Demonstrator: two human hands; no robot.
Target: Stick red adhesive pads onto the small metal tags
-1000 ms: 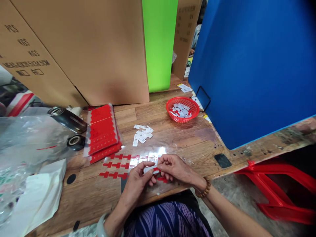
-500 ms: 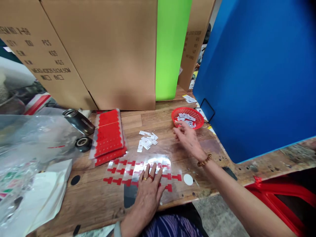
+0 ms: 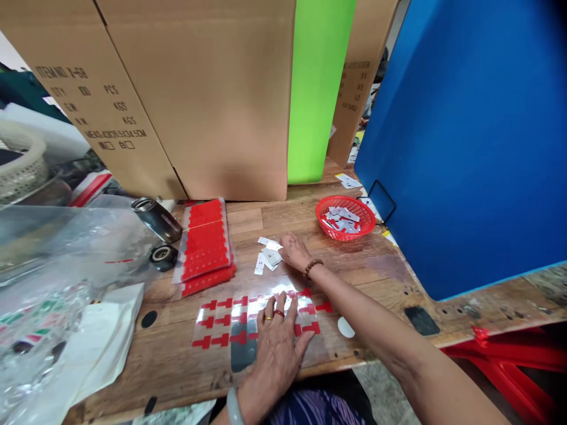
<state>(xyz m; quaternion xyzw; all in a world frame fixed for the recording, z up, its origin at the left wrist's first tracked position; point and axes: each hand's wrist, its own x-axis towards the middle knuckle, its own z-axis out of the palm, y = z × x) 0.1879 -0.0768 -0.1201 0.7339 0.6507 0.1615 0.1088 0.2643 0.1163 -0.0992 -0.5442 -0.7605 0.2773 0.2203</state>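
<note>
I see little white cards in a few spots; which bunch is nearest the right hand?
The loose pile lying left of the red basket: the right hand is at its edge. Other cards sit inside that basket or beside the blue board.

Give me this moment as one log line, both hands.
left hand: flat on clear sheet | right hand: at white card pile | red basket: right of pile

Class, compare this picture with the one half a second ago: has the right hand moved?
Yes. Judged against the red basket, the right hand has moved left, from the basket's near rim to beside the white cards.
</note>
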